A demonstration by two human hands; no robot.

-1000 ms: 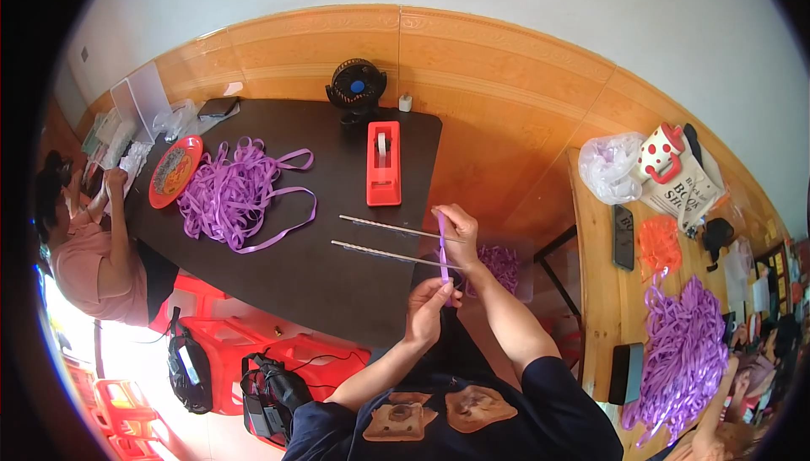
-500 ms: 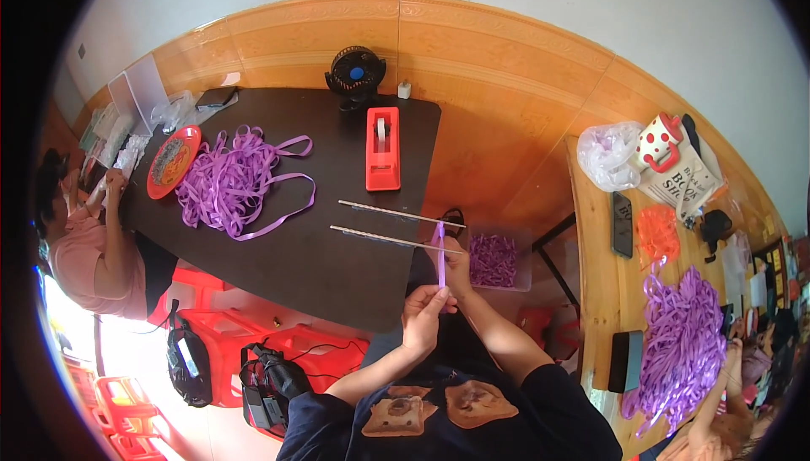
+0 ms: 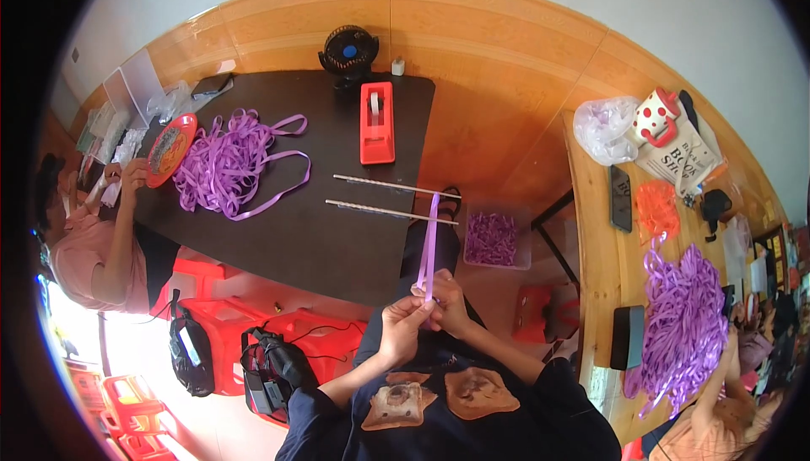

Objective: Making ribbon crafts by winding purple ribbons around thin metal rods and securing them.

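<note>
I have the left hand [image 3: 403, 326] pinching the narrow, glossy purple ribbon [image 3: 431, 246], drawn from 2 slim silvery metal rods [image 3: 371, 183] jutting past the dark brown worktop [image 3: 329, 246] | right hand [image 3: 450, 305] beside it, grip hidden, can't tell | I'd keep strands flat, evenly taut | ribbon ends lost behind fingers

It looks like a makeshift workroom. The dark worktop [image 3: 329, 250] carries heaped purple ribbon [image 3: 221, 166] and a tape dispenser [image 3: 377, 145]; a co-worker [image 3: 97, 258] is at its left, red plastic seats [image 3: 224, 351] along its near side.
</note>
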